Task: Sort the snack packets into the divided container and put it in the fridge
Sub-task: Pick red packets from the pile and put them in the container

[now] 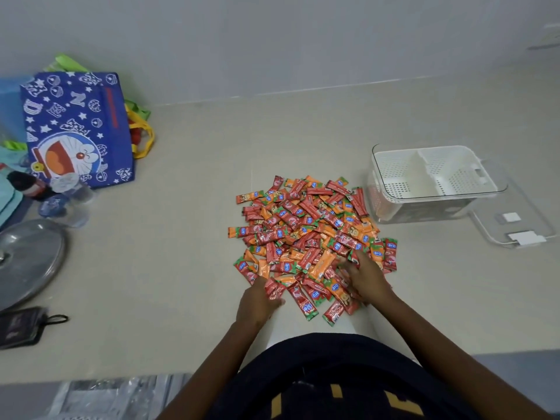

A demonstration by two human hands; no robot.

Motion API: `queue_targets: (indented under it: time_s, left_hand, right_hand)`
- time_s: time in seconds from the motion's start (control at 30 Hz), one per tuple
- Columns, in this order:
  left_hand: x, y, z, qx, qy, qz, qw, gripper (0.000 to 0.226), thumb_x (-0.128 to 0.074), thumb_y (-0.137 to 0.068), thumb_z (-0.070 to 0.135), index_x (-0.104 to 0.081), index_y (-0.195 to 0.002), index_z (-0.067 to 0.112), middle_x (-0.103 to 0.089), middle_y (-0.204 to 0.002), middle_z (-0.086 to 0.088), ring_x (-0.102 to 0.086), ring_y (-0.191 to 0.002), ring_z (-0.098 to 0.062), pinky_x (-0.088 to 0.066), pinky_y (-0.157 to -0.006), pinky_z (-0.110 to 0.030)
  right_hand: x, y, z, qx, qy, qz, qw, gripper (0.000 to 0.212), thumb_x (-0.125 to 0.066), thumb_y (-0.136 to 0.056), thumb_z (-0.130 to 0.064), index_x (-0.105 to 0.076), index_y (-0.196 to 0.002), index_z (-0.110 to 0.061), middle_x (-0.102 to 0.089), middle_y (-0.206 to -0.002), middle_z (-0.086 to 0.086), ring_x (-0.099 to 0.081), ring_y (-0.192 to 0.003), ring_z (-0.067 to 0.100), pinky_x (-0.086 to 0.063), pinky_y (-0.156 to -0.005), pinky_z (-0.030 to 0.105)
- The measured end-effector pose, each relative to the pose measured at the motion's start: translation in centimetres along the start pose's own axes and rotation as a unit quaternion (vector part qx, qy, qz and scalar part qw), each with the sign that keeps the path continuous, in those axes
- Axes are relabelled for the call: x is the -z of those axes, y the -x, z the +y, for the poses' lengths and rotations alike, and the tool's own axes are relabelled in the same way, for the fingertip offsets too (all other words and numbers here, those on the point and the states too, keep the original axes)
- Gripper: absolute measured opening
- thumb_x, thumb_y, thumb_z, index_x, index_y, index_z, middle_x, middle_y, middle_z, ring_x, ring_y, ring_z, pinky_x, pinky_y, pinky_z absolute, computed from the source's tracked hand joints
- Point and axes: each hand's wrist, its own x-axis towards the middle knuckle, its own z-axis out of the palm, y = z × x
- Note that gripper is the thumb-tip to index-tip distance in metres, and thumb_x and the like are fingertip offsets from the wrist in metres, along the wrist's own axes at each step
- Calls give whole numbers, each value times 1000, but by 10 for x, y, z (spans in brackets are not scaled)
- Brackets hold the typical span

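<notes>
A heap of red and orange snack packets (309,234) lies on the beige counter in the middle of the view. My left hand (257,304) rests at the heap's near left edge, its fingers closed around a red packet. Over the near right part of the heap, my right hand (368,278) lies palm down on the packets with its fingers spread. To the right of the heap stands the divided container (485,189), a clear tub with a white perforated insert split into compartments, nothing in it.
The container's clear lid (515,225) lies flat just right of it. At the far left are a blue cartoon tote bag (75,125), bottles (45,189), a metal pot lid (27,256) and a dark pouch (21,327). A wall runs along the back.
</notes>
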Motion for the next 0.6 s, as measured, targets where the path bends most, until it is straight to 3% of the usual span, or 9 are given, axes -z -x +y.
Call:
queue_targets:
  time_s: [0.13, 0.2, 0.3, 0.43, 0.5, 0.6]
  left_hand:
    - [-5, 1, 4, -43, -39, -4, 998, 30, -65, -87, 36, -66, -113, 19, -69, -113, -3, -64, -102, -24, -46, -81, -27]
    - [-7, 3, 8, -68, -10, -14, 998, 28, -57, -93, 32, -63, -116, 17, -65, -118, -3, -61, -108, -23, -46, -86, -28]
    - [-6, 11, 17, -55, 66, -43, 995, 29, -45, -100, 32, -51, -124, 15, -60, -116, 3, -56, -105, -14, -42, -88, -28]
    - [-7, 18, 21, -28, 131, -79, 988, 27, -38, -102, 33, -46, -119, 14, -60, -98, -4, -54, -81, -12, -46, -80, -31]
    - [-7, 21, 20, -35, 146, -84, 985, 29, -41, -101, 36, -47, -124, 20, -61, -111, -1, -56, -93, -13, -48, -87, -34]
    - [-4, 27, 18, -46, 145, -84, 985, 36, -54, -95, 36, -49, -128, 22, -57, -118, 9, -55, -107, -13, -45, -94, -32]
  right_hand:
    - [0, 15, 8, -66, -38, -44, 996, 38, -57, -91, -41, -54, -121, -19, -62, -114, 0, -61, -101, 18, -48, -82, 30]
    - [-5, 19, 10, -51, 11, -71, 996, 26, -57, -91, -41, -58, -109, -21, -62, -103, -3, -63, -91, 17, -46, -69, 26]
    - [-17, 18, 6, 2, 75, -109, 991, 23, -57, -93, -33, -67, -108, -18, -68, -105, 3, -63, -89, 18, -44, -65, 25]
    - [-36, 13, 5, 99, 211, -145, 962, 39, -59, -90, -11, -59, -129, -18, -56, -132, 8, -53, -119, 23, -43, -93, 28]
    - [-42, 11, 4, 115, 255, -143, 949, 51, -60, -86, -6, -53, -135, -18, -50, -138, 7, -48, -125, 24, -42, -101, 32]
    - [-48, 8, 3, 101, 268, -137, 948, 52, -65, -85, -19, -51, -135, -20, -52, -135, 6, -51, -121, 24, -46, -98, 36]
